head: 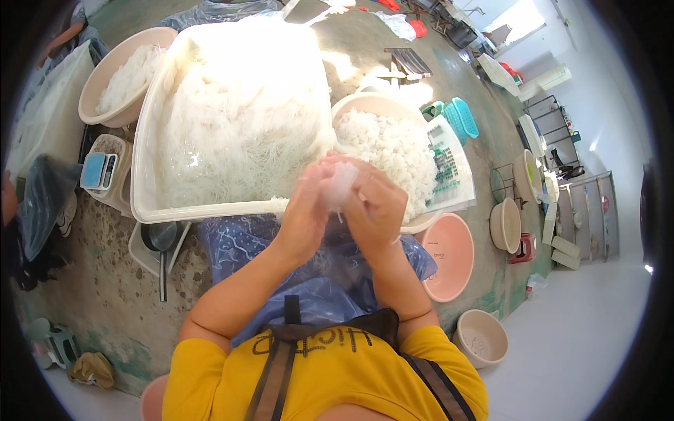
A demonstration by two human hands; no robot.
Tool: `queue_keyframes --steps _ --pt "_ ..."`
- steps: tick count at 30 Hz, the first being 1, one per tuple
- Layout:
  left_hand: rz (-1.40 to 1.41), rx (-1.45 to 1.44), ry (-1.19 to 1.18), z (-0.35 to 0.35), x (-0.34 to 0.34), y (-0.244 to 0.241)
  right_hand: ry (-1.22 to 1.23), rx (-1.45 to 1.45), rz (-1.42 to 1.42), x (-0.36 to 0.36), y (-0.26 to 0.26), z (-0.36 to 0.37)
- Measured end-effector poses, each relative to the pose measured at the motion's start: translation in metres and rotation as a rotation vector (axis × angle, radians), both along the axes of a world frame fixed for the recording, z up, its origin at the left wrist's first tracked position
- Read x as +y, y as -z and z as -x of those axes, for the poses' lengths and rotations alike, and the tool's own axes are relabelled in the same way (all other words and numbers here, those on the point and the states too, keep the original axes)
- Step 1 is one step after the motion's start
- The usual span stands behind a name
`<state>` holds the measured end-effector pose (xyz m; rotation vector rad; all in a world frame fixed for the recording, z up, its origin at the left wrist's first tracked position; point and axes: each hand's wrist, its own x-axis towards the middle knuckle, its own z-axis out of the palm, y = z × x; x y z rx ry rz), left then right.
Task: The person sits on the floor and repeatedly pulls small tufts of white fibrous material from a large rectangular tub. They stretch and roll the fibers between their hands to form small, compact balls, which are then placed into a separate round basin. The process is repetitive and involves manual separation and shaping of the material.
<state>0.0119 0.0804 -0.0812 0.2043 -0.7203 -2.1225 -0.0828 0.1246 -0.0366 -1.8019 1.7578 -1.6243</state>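
Observation:
My left hand (309, 208) and my right hand (378, 202) meet above the near right corner of a large white plastic tub (210, 210). Between them they grip a small bundle of white translucent strands (342, 181), blurred by motion. Loose wet noodle-like strands (247, 131) fill much of the tub. Just right of my hands, a round basin (347, 105) holds many small white bundles (387, 147). A printed white sheet or bag (458, 163) lies at that basin's right side. Blue patterned plastic (237, 242) covers my lap.
At left stand a basin of white strands (126, 79) and a digital scale (100, 171) on a container. A metal ladle (162, 239) rests below the tub. A pink basin (450, 258), a beige basin (480, 339) and a turquoise basket (461, 120) are at right. Part of another person (66, 39) shows upper left.

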Motion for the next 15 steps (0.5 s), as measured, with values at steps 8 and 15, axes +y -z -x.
queue_keyframes --steps 8,15 --pt "0.354 -0.381 0.312 -0.047 -0.033 -0.043 -0.298 0.261 -0.249 0.014 -0.053 0.024" --pt "0.575 -0.531 -0.052 -0.034 -0.023 -0.031 -0.066 0.587 -0.234 0.012 -0.054 0.004"
